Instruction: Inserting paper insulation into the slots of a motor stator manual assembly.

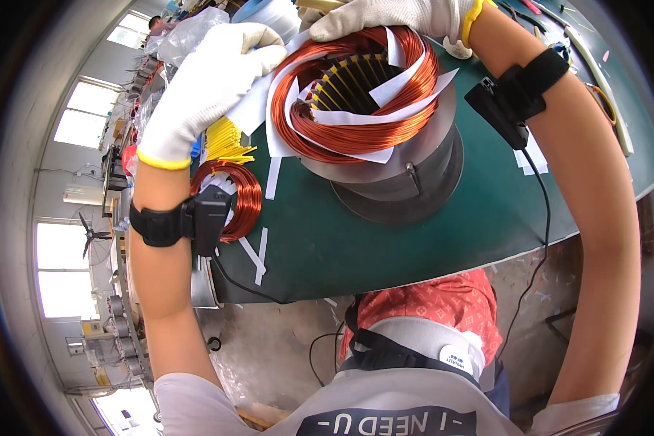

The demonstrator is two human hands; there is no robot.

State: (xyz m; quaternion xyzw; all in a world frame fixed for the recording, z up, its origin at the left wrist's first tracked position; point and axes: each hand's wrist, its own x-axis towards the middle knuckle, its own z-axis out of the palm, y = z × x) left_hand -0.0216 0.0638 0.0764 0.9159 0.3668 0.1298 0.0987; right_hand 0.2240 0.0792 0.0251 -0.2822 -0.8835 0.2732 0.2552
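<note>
A motor stator with a grey metal housing (396, 189) stands on the green table, ringed at its top by orange-red copper wire windings (408, 125). White insulating paper (385, 115) is tucked among the windings, and yellow slot pieces line the dark bore. At the far left of the ring, my gloved left hand (221, 76) is closed, its fingertips by the edge of a white paper sheet (251, 107); the pinch is partly hidden. My gloved right hand (392, 18) lies over the far rim of the windings with its thumb stretched out; its other fingers are partly cut off by the frame.
Left of the stator lie a loose copper wire coil (249, 200), a bundle of yellow strips (227, 142) and white paper strips (260, 254). A white spool (269, 16) and clear plastic bags (189, 36) stand behind. Tools and tubing (596, 80) line the right side of the green table (298, 254).
</note>
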